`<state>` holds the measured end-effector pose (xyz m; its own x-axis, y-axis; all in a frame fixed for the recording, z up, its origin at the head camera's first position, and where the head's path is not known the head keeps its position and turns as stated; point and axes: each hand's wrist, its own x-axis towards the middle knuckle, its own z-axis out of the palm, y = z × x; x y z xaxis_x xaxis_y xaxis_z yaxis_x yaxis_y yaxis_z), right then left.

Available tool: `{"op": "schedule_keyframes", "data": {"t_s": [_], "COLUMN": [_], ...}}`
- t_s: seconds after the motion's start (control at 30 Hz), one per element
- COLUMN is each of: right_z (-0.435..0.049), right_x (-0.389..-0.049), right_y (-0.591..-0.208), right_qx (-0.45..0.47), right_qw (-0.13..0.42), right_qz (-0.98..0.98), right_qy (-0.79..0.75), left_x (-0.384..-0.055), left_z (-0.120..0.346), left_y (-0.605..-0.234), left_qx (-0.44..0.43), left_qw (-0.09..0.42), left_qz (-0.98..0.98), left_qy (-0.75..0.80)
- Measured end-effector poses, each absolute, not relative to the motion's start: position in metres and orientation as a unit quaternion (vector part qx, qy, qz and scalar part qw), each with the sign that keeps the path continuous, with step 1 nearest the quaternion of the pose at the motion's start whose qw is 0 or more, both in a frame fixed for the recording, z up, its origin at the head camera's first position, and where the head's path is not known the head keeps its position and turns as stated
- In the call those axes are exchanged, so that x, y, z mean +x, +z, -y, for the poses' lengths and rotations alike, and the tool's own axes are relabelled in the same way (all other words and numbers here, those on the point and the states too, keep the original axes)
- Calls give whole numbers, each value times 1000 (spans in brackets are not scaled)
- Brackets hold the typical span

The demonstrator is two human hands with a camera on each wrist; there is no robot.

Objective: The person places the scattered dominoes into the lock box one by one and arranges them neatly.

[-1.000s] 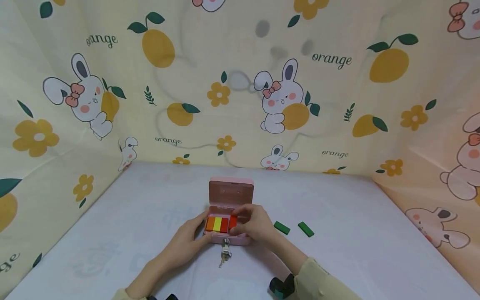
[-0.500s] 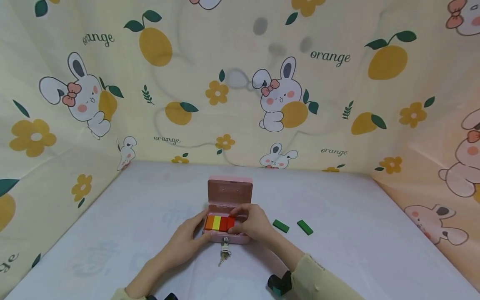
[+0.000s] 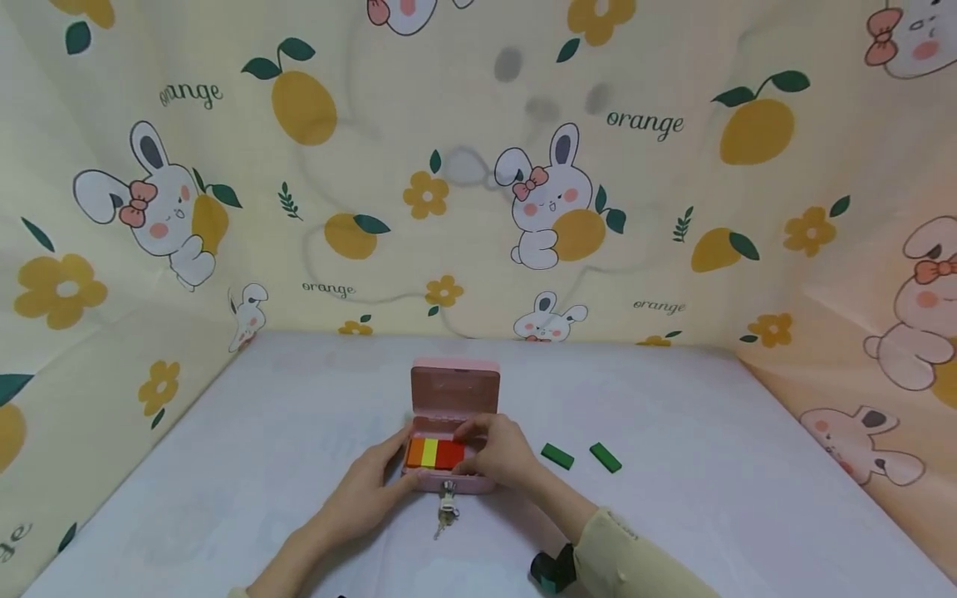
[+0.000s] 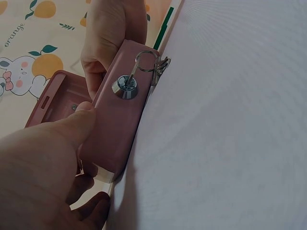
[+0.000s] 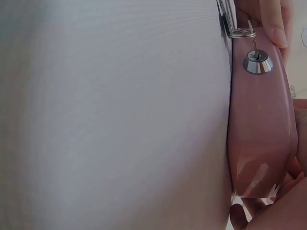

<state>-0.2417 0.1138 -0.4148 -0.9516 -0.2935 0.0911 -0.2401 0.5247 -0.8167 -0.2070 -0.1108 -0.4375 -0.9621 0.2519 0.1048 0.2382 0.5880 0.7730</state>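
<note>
A small pink cash box [image 3: 474, 485] stands with its lid [image 3: 454, 390] raised. Inside lies a row of orange, yellow [image 3: 429, 453] and red blocks. My left hand [image 3: 366, 486] grips the box's left side, its thumb on the front rim in the left wrist view. Over the right half of the box, my right hand [image 3: 504, 455] pinches the red block [image 3: 454, 453] at the row's right end between thumb and index finger. That block sits flush against its neighbour. The box's right interior is hidden behind this hand. A key sits in the front lock [image 4: 125, 87].
Two green blocks [image 3: 557, 456] lie apart on the white tabletop, right of the box. A ring of keys [image 3: 447, 517] hangs from the lock at the front. A patterned cloth [image 3: 426, 149] with rabbits and oranges walls in the back and sides.
The red block in my right hand has moved left, closing the gap to the row of blocks. My left hand stays on the box; the head view has shifted slightly.
</note>
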Motion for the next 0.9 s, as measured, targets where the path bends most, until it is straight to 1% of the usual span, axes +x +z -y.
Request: {"op": "schedule_keyframes", "data": {"t_s": [0.17, 0.47, 0.9], "right_z": [-114, -114, -114], "right_x": [-239, -243, -243], "right_y": [-418, -415, -414], "right_qx": [-158, -161, -155], "right_qw": [28, 21, 33], "right_qz": [-871, -872, -868], "right_qy": [-465, -461, -470], "left_x": [-203, -204, -205], "left_z": [111, 109, 111], "left_y": [-440, -433, -437], "left_qx": [133, 131, 133], "left_qw": [11, 8, 4], "left_qz": [-892, -893, -892], "left_qy": [432, 431, 431]}}
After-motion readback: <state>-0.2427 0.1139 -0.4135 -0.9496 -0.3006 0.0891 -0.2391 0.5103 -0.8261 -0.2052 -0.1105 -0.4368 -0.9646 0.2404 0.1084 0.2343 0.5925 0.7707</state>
